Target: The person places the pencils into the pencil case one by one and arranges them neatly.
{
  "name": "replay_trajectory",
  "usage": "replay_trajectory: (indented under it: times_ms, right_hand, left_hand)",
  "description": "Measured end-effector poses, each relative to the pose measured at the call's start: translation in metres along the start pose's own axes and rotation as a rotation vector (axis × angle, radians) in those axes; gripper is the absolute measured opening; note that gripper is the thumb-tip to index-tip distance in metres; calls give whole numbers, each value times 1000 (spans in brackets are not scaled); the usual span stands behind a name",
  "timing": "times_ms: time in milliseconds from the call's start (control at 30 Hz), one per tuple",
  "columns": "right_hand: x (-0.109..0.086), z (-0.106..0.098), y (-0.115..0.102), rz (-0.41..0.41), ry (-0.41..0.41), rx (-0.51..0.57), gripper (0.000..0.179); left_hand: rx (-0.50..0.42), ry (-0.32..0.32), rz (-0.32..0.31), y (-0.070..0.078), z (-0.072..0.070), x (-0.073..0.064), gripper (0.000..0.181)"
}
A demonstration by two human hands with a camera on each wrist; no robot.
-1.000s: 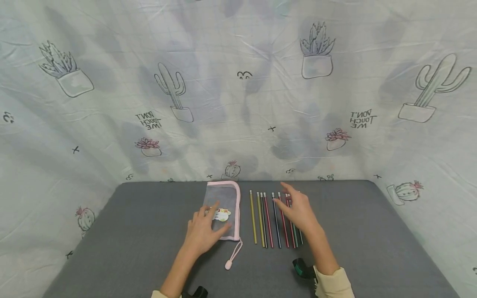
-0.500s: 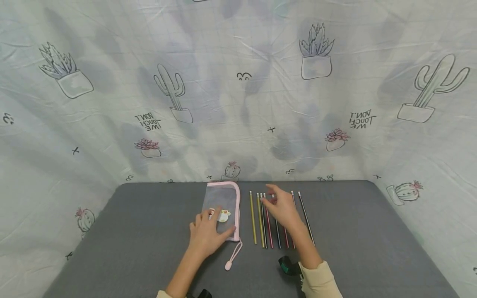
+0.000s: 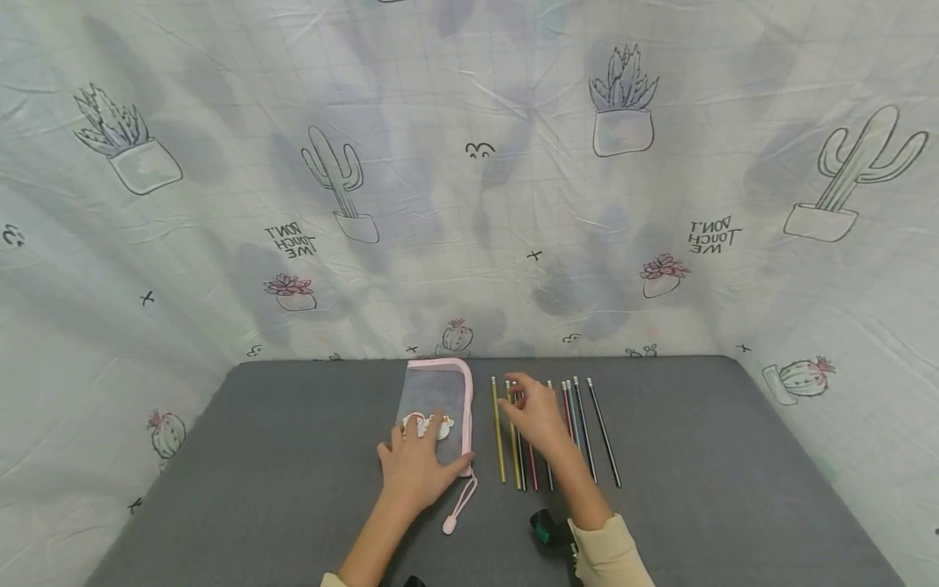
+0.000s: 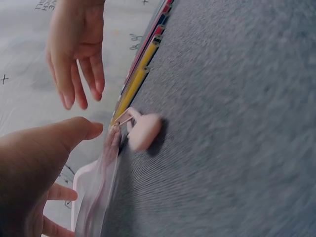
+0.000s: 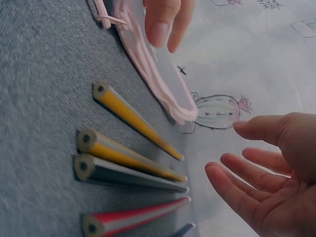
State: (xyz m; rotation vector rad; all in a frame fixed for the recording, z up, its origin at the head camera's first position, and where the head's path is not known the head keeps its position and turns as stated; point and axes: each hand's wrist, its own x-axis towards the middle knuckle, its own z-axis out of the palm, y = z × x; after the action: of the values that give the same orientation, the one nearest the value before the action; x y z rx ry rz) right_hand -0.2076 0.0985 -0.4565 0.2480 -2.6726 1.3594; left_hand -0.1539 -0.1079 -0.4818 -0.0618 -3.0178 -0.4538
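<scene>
A clear zip pouch point(image 3: 438, 383) with pink edging lies flat on the grey table. My left hand point(image 3: 414, 469) is spread over its near half, thumb by the pink zipper edge; whether the palm touches is hidden. A pale pink zipper pull point(image 4: 145, 132) dangles from the near corner. To the right, several pencils lie side by side in a row, including a yellow pencil point(image 3: 498, 432) nearest the pouch and a red pencil point(image 5: 133, 217). My right hand point(image 3: 538, 417) hovers over the row's left part, fingers loosely bent and holding nothing, as the right wrist view point(image 5: 276, 182) shows.
The grey table point(image 3: 293, 440) spreads out on both sides of the pouch and pencils. A pale curtain point(image 3: 411, 163) printed with cactus drawings hangs behind it and along the sides. A black pencil point(image 3: 605, 432) lies at the row's right end.
My right hand has moved left across the pencils, uncovering those at the right end. My left hand has shifted slightly right and nearer to me on the pouch.
</scene>
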Motion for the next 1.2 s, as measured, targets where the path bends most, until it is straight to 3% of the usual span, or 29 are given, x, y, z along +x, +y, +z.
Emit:
replay_trajectory:
  times_ms: [267,900,1200]
  right_hand:
    - [1,10,3,13,-12,3,44]
    - [-7,28,8,19,-13,8,46]
    - [-8,32,5,38,-22,-6,50]
  left_hand:
    - [37,34,1,3,5,-3,91]
    - [-6,98,-53,7,9,-7,99]
    - [33,105,-81,8,9,-9,101]
